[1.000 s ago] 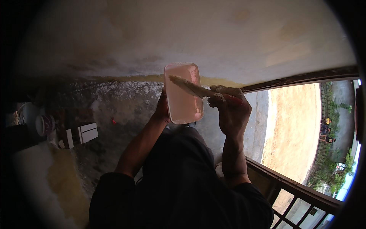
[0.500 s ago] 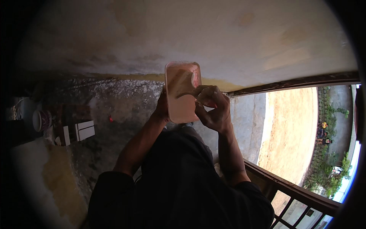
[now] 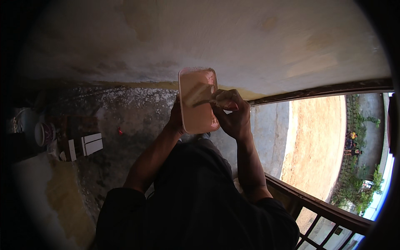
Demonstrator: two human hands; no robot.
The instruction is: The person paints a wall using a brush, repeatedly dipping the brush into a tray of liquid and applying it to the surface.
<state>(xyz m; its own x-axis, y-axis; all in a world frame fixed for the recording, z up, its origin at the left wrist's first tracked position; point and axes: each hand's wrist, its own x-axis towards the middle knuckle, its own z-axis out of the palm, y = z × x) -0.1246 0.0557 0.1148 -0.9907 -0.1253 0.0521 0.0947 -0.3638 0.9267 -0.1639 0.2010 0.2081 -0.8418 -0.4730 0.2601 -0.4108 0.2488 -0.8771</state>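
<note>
My left hand [image 3: 176, 119] grips a flat pinkish rectangular board [image 3: 199, 118] from behind, holding it upright in front of me. My right hand [image 3: 233, 113] is closed on the handle of a putty knife [image 3: 201, 96], whose broad blade lies flat against the upper face of the board. Pale paste shows on the blade and board. Both forearms rise from my dark-clothed body at the bottom.
A pale plastered wall [image 3: 216, 37] fills the top. On the speckled floor to the left are a small bucket [image 3: 43, 133], white blocks [image 3: 92, 144] and a small red item [image 3: 120, 131]. A dark metal railing [image 3: 329, 214] runs at the right, with sandy ground far below.
My right hand has come in from the board's right edge onto its face. The knife blade, earlier slanting across the top, now lies flat on the upper part.
</note>
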